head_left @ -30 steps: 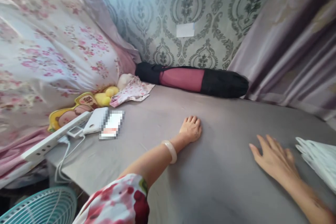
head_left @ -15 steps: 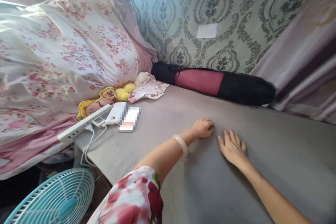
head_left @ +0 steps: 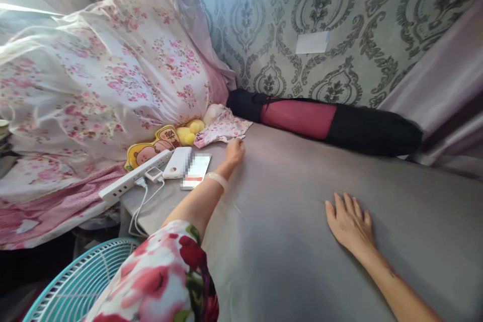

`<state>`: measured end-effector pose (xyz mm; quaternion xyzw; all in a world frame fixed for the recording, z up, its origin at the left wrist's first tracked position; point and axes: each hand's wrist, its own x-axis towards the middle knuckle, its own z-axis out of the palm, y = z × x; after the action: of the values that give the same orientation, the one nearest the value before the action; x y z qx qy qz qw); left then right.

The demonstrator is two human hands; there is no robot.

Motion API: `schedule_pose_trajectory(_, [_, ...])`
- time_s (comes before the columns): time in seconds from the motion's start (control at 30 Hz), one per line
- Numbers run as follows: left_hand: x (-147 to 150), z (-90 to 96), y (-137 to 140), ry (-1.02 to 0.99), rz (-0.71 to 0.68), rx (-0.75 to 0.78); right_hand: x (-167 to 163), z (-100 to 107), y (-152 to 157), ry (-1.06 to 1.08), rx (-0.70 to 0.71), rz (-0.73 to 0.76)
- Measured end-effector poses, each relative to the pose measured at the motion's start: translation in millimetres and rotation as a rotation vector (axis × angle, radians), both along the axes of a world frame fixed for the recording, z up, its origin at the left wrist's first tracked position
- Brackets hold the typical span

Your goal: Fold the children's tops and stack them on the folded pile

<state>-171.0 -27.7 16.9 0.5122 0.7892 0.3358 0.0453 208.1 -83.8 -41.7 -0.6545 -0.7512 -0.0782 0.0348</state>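
My left hand [head_left: 235,152], with a pale bangle [head_left: 218,179] on its wrist, is stretched forward over the grey sheet. Its fingers are curled closed at the front edge of a small crumpled cloth [head_left: 222,128] with a pink and white floral print. What the fingertips hold, if anything, is hidden. My right hand [head_left: 350,222] lies palm down on the grey sheet [head_left: 287,241], fingers spread, holding nothing.
Beside my left forearm lie a phone [head_left: 199,168], a white power bank [head_left: 176,162] and a power strip [head_left: 139,173] with cables. Plush toys [head_left: 186,133] sit behind them. A long black and red bag [head_left: 298,116] lies along the wall. A teal fan [head_left: 86,282] stands lower left.
My left hand has moved from beside my right hand, away and to the left, up to the floral cloth. My right hand stays flat on the sheet. The view has shifted slightly.
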Motion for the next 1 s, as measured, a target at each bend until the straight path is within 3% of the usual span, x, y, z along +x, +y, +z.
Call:
schedule_pose_trajectory(0.17, [-65,14.3,-12,0.071,0.263,-0.045,0,-2,0,0.0,0.019,0.0])
schedule_pose_trajectory(0.33, [-96,17.1,-19,0.185,0.421,-0.189,-1,-2,-2,0.0,0.048,0.008])
schedule_pose_trajectory(0.53, [-110,15.3,-19,0.202,0.396,-0.324,-1,-2,-2,0.005,0.086,0.016])
schedule_pose_trajectory(0.67, [-118,24.1,-16,0.152,0.368,-0.335,-2,-1,-3,0.005,0.093,0.021])
schedule_pose_trajectory(0.87, [-121,64.7,2,-0.05,0.328,-0.171,-4,2,-5,0.009,0.101,0.019])
schedule_pose_trajectory(1.0, [-103,93.6,21,-0.089,0.227,-0.004,-5,4,-7,0.013,0.09,0.015])
